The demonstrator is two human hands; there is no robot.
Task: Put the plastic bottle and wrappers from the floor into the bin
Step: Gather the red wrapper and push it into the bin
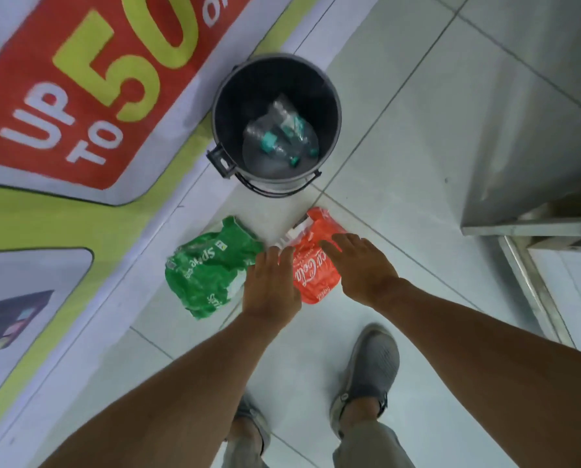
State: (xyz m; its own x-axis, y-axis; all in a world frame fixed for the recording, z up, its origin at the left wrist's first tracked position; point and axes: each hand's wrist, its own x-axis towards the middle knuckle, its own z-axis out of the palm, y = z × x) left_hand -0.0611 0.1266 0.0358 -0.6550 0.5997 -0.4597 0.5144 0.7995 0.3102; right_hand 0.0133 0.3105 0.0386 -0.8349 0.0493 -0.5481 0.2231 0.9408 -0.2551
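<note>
On the tiled floor, head view: left hand (271, 285) and right hand (360, 265), both open and empty, reach over the red wrapper (312, 265); green wrapper (208, 265) lies beside it. Plastic bottle (279, 136) already sits inside the bin (221, 96). Wrapper pickup is in hand; next, close fingers on the crumpled film.

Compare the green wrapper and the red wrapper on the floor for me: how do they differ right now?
The green wrapper reads Sprite; the red wrapper reads Coca-Cola. The green wrapper lies nearer the printed floor banner, the red one to its right. Both hands, left and right, reach over the red wrapper and partly hide it, while only the green one's right edge is covered. Both are crumpled and lie on the tiles just short of the bin.
</note>
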